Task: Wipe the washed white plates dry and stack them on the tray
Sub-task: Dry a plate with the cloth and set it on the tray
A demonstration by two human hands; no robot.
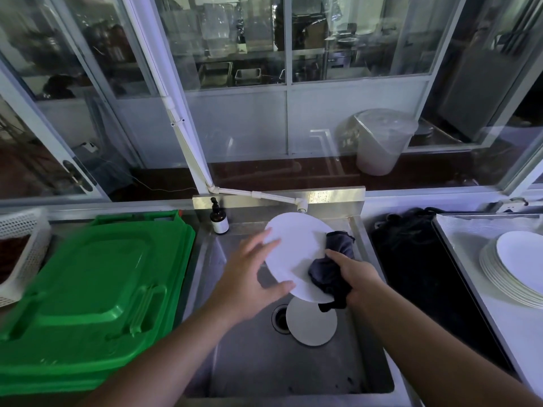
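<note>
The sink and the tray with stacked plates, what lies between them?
In the head view, a dark black mat or cloth covers the counter between the sink and the tray.

1. Your dark cloth covers the right part of the held plate.
2. The plate in the sink is partly hidden behind it.
3. The plate stack (right side) and white basket run off-frame.
</note>
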